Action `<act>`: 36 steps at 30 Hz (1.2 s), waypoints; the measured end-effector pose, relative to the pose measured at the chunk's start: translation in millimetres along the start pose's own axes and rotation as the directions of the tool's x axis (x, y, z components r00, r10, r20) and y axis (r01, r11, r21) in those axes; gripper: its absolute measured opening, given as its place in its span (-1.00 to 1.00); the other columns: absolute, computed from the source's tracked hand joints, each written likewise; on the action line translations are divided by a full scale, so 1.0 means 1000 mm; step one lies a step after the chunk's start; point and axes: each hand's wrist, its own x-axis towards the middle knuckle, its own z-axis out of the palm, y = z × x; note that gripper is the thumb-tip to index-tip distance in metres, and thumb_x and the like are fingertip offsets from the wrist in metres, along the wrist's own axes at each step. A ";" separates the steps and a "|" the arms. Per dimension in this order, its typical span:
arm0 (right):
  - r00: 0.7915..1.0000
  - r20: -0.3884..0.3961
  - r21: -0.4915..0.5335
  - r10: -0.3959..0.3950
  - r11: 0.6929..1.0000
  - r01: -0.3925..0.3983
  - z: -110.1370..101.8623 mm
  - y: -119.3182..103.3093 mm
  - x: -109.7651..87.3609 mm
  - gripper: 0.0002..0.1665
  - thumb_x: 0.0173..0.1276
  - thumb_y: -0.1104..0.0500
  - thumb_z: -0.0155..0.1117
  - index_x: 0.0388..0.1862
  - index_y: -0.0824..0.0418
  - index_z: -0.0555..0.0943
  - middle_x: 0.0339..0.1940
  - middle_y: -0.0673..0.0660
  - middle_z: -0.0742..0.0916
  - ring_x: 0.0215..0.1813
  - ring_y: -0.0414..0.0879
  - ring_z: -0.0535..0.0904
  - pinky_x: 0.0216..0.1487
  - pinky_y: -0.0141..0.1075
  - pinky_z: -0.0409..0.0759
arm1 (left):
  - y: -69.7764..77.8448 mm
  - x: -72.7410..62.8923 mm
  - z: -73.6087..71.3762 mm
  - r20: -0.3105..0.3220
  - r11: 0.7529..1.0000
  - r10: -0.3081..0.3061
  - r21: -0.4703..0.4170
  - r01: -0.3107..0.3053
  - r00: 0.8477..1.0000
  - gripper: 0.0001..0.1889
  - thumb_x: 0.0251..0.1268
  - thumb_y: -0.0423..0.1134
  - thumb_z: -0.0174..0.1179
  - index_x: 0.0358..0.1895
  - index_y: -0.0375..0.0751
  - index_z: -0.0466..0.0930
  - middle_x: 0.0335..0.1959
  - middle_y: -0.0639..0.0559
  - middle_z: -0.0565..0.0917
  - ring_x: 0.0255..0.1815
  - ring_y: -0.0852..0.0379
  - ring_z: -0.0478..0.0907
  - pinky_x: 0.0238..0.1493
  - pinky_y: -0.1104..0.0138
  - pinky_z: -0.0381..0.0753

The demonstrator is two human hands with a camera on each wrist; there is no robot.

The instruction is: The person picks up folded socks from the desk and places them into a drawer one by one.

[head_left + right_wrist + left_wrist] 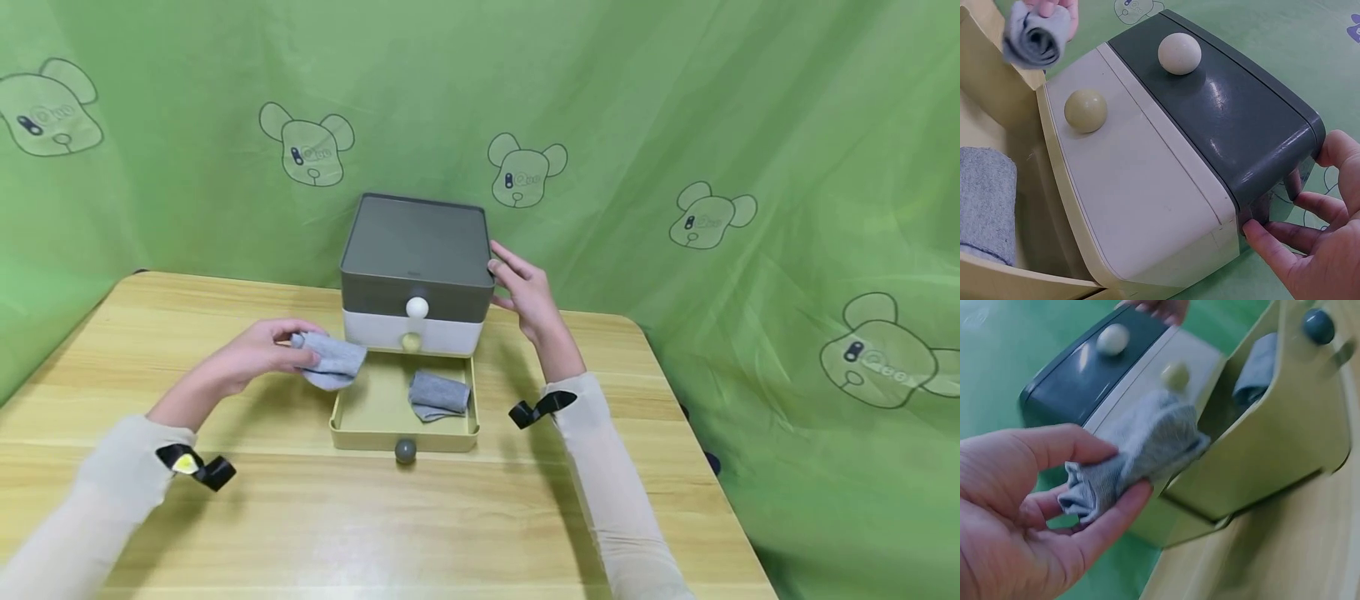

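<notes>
A small three-drawer cabinet stands on the table, with a dark grey top drawer [375, 290], a white middle drawer [450, 335] and a yellow bottom drawer [360, 439] pulled out. My left hand [262, 354] pinches a rolled grey sock [1147, 444] between thumb and fingers, above the drawer's left rear corner. Inside the yellow drawer, toward its right side, lies another rolled grey sock [441, 394]. With fingers fairly straight, my right hand [525, 292] touches the right side of the dark upper part; the right wrist view shows its fingertips [1259, 232] against that side.
Round knobs sit on the fronts: a white knob [417, 307], a yellowish knob [411, 342] and a grey knob [405, 452]. Behind the wooden table [300, 525] hangs a green curtain [420, 100] printed with bear heads.
</notes>
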 end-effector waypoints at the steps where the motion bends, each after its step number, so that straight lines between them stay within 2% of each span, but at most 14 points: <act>1: 1.000 0.000 0.000 0.001 1.000 -0.001 0.000 0.000 0.000 -0.40 0.48 0.06 0.26 0.48 -0.13 0.47 0.48 0.14 0.53 0.31 0.05 0.58 0.29 -0.02 0.65 | 0.001 0.001 0.005 -0.001 1.000 0.002 0.023 -0.002 1.000 -0.44 0.27 -0.40 0.29 0.32 -0.52 0.42 0.00 -0.22 0.67 -0.14 0.17 0.67 -0.04 0.31 0.77; 5: 1.000 -0.002 0.007 0.006 1.000 -0.006 0.000 -0.001 0.000 -0.41 0.47 0.07 0.27 0.46 -0.16 0.48 0.48 0.12 0.53 0.29 0.03 0.59 0.28 -0.03 0.66 | 0.005 0.007 0.026 -0.016 0.993 0.017 0.114 -0.015 1.000 -0.52 0.23 -0.39 0.32 0.22 -0.45 0.54 0.02 -0.30 0.65 -0.13 0.12 0.62 -0.10 0.29 0.76; 9: 1.000 -0.003 0.015 0.006 1.000 -0.006 0.000 0.000 0.000 -0.41 0.47 0.07 0.27 0.46 -0.16 0.48 0.48 0.13 0.52 0.28 0.02 0.58 0.28 -0.04 0.66 | 0.007 0.014 0.045 -0.049 0.973 0.075 0.222 -0.062 0.996 -0.60 0.15 -0.39 0.37 0.10 -0.39 0.64 0.00 -0.32 0.67 -0.14 0.05 0.59 -0.17 0.34 0.68; 12: 1.000 -0.004 0.015 0.007 1.000 -0.006 0.000 0.000 0.000 -0.41 0.47 0.07 0.27 0.47 -0.14 0.48 0.48 0.13 0.52 0.28 0.02 0.58 0.28 -0.05 0.66 | 0.009 0.020 0.056 -0.062 0.941 0.121 0.324 -0.095 0.991 -0.63 0.10 -0.40 0.38 0.03 -0.33 0.68 -0.03 -0.29 0.70 -0.15 0.01 0.59 -0.19 0.34 0.62; 17: 1.000 -0.005 0.015 0.005 1.000 -0.005 0.000 0.000 0.000 -0.39 0.47 0.07 0.26 0.48 -0.11 0.46 0.47 0.13 0.52 0.27 0.02 0.58 0.27 -0.05 0.67 | 0.013 0.032 0.073 -0.059 0.872 0.166 0.474 -0.119 0.984 -0.67 0.00 -0.40 0.38 -0.07 -0.28 0.71 -0.09 -0.21 0.73 -0.13 -0.03 0.60 -0.13 0.25 0.61; 19: 1.000 -0.003 0.016 0.005 1.000 -0.005 0.000 0.000 0.001 -0.39 0.47 0.07 0.26 0.48 -0.11 0.45 0.47 0.14 0.53 0.26 0.01 0.58 0.27 -0.05 0.66 | 0.014 0.036 0.079 -0.053 0.859 0.165 0.499 -0.117 0.985 -0.68 -0.03 -0.41 0.38 -0.10 -0.28 0.71 -0.12 -0.19 0.74 -0.13 -0.05 0.60 -0.10 0.20 0.61; 22: 1.000 -0.004 0.014 0.007 1.000 -0.007 0.000 0.001 0.001 -0.40 0.48 0.07 0.26 0.48 -0.13 0.46 0.46 0.13 0.53 0.24 -0.01 0.58 0.28 -0.05 0.66 | 0.014 0.042 0.086 -0.040 0.853 0.140 0.513 -0.099 0.989 -0.69 -0.04 -0.42 0.38 -0.13 -0.31 0.70 -0.13 -0.19 0.72 -0.13 -0.05 0.59 -0.07 0.15 0.62; 27: 1.000 -0.005 0.018 0.006 1.000 -0.006 0.000 0.002 0.000 -0.40 0.47 0.07 0.27 0.47 -0.13 0.47 0.46 0.13 0.54 0.24 0.00 0.59 0.28 -0.04 0.66 | 0.013 0.047 0.091 -0.023 0.827 0.100 0.559 -0.070 0.995 -0.71 -0.06 -0.43 0.37 -0.16 -0.33 0.67 -0.15 -0.17 0.71 -0.17 -0.03 0.58 -0.08 0.14 0.62; 30: 1.000 -0.001 0.020 0.006 1.000 -0.006 0.000 0.002 -0.001 -0.39 0.48 0.07 0.26 0.49 -0.11 0.45 0.47 0.14 0.53 0.28 0.03 0.59 0.29 -0.03 0.65 | 0.014 0.050 0.093 -0.015 0.796 0.091 0.602 -0.064 0.996 -0.72 -0.07 -0.42 0.37 -0.19 -0.31 0.67 -0.19 -0.14 0.71 -0.22 -0.01 0.56 -0.12 0.17 0.61; 36: 1.000 0.001 0.018 0.002 1.000 -0.002 -0.001 0.000 -0.001 -0.40 0.47 0.06 0.26 0.47 -0.15 0.46 0.50 0.13 0.51 0.34 0.07 0.55 0.31 -0.03 0.64 | 0.016 0.053 0.095 0.021 0.693 0.094 0.716 -0.080 0.995 -0.70 -0.06 -0.35 0.40 -0.15 -0.28 0.70 -0.19 -0.10 0.73 -0.28 0.03 0.57 -0.19 0.19 0.62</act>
